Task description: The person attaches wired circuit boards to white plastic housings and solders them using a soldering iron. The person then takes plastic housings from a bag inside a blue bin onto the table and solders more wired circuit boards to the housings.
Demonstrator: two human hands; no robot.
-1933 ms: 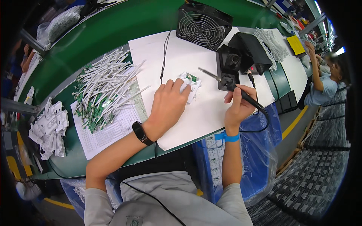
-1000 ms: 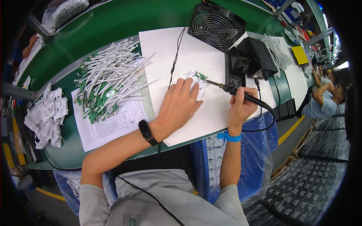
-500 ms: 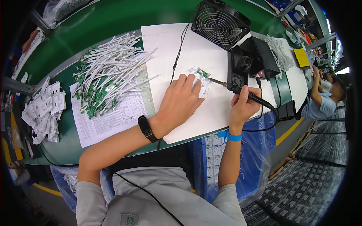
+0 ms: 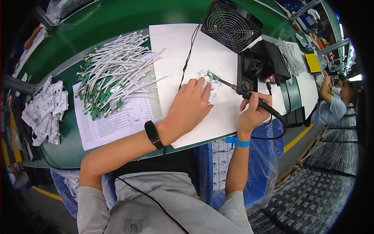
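Note:
My right hand (image 4: 253,115) grips a soldering iron (image 4: 244,93) by its dark handle, fingers closed round it. The iron's metal tip reaches left to a small green circuit board (image 4: 213,76) and appears to touch it. That board lies at the far end of a small white plastic piece (image 4: 214,87) on a white sheet (image 4: 169,43). My left hand (image 4: 189,103) rests over the piece with fingers bent, holding it down; the palm hides part of it, and the thumb is at its near side.
A pile of green boards with white wires (image 4: 113,74) lies left, on a printed paper (image 4: 97,136). White plastic parts (image 4: 44,113) are heaped at far left. A black fan (image 4: 231,27), an iron stand (image 4: 247,70) and a black box (image 4: 274,58) stand beyond my right hand. A co-worker (image 4: 331,105) sits far right.
The view has shifted slightly. Both hands keep nearly the same pose, with the iron's tip still at the green board.

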